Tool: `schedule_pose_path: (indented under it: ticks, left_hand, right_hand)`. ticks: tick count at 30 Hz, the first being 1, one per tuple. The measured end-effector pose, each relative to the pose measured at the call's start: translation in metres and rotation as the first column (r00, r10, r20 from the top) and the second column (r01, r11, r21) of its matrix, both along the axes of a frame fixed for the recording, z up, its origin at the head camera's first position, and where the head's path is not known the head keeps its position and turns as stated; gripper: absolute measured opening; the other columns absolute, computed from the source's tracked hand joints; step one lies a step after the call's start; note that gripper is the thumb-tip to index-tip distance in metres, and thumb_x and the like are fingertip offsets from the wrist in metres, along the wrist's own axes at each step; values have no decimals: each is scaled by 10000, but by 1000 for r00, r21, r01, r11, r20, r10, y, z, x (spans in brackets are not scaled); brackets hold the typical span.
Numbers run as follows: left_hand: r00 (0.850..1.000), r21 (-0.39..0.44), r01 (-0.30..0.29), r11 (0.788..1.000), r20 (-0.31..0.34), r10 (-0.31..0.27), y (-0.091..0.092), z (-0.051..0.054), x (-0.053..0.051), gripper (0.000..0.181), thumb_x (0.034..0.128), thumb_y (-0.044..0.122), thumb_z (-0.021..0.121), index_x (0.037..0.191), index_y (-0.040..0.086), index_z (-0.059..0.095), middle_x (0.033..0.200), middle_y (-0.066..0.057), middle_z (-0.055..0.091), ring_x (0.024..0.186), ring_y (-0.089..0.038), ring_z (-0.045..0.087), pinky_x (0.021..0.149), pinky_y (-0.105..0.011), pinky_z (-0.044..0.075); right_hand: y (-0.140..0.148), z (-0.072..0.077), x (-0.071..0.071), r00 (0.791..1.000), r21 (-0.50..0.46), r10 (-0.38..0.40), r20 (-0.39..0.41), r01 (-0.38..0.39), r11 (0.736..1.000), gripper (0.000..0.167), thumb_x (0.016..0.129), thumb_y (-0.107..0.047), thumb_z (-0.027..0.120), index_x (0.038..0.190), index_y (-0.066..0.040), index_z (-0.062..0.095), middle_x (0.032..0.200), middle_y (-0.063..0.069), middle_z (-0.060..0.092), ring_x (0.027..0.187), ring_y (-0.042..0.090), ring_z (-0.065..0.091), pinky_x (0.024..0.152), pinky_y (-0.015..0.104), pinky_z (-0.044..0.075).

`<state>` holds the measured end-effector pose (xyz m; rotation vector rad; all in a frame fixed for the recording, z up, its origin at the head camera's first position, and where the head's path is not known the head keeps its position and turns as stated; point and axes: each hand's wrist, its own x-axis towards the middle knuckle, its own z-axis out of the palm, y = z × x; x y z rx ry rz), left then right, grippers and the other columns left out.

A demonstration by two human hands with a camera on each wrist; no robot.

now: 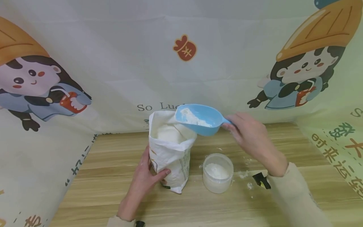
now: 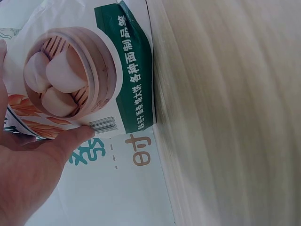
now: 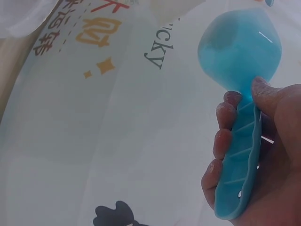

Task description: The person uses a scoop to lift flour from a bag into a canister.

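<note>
A white paper bag (image 1: pixel 170 157), its top open on white powder, stands upright on the table. My left hand (image 1: pixel 146 178) grips its lower left side, thumb across the front; in the left wrist view the thumb of the left hand (image 2: pixel 37 165) lies by the printed barcode of the bag (image 2: pixel 106 61). Above the bag's right rim, my right hand (image 1: pixel 252 135) holds a blue scoop (image 1: pixel 205 119) with some white powder in it. The right wrist view has the fingers of the right hand (image 3: pixel 277 141) curled round the handle of the scoop (image 3: pixel 240 52).
Right of the bag, a clear round tub (image 1: pixel 217 183) with white powder in it stands on the wooden table (image 1: pixel 99 176). Spilled powder and a black and yellow piece (image 1: pixel 261 180) lie to its right. A printed cloth (image 1: pixel 136 63) hangs behind and at both sides.
</note>
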<state>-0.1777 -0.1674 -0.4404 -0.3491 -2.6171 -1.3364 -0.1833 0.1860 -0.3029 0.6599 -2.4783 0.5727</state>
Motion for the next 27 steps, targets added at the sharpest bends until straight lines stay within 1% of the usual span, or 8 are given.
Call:
schedule_pose_path:
  ticks: [6, 9, 13, 16, 19, 25, 27]
  left_hand:
    - [1000, 8, 2, 1000, 14, -3, 0, 0, 1, 1163, 798, 246, 923, 1662, 150, 149, 1639, -213, 313, 1478, -421, 354, 1195, -572, 336]
    - [1000, 7, 4, 1000, 18, -4, 0, 0, 1, 1161, 802, 256, 920, 1663, 151, 148, 1641, -216, 309, 1474, -431, 356, 1192, -579, 335]
    - [1000, -1, -1, 1000, 21, 1, -1, 0, 2, 1163, 801, 251, 920, 1663, 150, 145, 1647, -210, 303, 1480, -423, 348, 1193, -573, 336]
    - [1000, -5, -2, 1000, 22, 2, -1, 0, 2, 1168, 800, 251, 920, 1664, 152, 141, 1647, -208, 304, 1481, -419, 349, 1193, -569, 338]
    - [1000, -5, 2, 1000, 21, -1, -1, 0, 1, 1172, 800, 260, 919, 1666, 154, 135, 1645, -214, 303, 1477, -428, 351, 1191, -576, 335]
    - [1000, -7, 8, 1000, 8, -8, -1, 1, 1, 1170, 800, 248, 920, 1664, 152, 137, 1641, -214, 309, 1476, -423, 356, 1185, -575, 347]
    - [1000, -9, 9, 1000, -2, -9, 0, 1, 1, 1167, 800, 246, 920, 1663, 141, 141, 1639, -221, 309, 1473, -428, 360, 1179, -578, 355]
  right_hand:
    - [11, -3, 6, 1000, -4, -11, -24, 11, 1000, 115, 997, -176, 699, 1043, -71, 711, 1015, 93, 722, 943, 294, 643, 750, 470, 557]
    - [17, -5, 9, 999, -2, -14, -41, 14, 1000, 108, 977, -148, 720, 1046, -65, 714, 999, 95, 719, 930, 297, 634, 736, 465, 548]
    - [24, -8, 14, 998, 15, -20, -53, 21, 1000, 98, 965, -122, 731, 1035, -57, 710, 936, 81, 699, 875, 280, 607, 699, 435, 525]
    - [28, -11, 17, 998, 22, -22, -56, 23, 999, 103, 960, -110, 735, 1035, -43, 713, 932, 89, 703, 876, 286, 613, 711, 445, 539]
    - [31, -15, 20, 998, 26, -17, -52, 19, 999, 128, 959, -106, 736, 1060, -29, 725, 972, 104, 724, 902, 297, 631, 740, 470, 563]
    - [38, -22, 28, 999, 45, -22, -33, 24, 999, 145, 972, -115, 717, 1092, -35, 734, 955, 76, 726, 860, 269, 619, 716, 444, 535]
    - [42, -24, 31, 999, 45, -24, -34, 25, 999, 145, 971, -117, 717, 1094, -42, 734, 961, 72, 728, 873, 277, 631, 725, 459, 541]
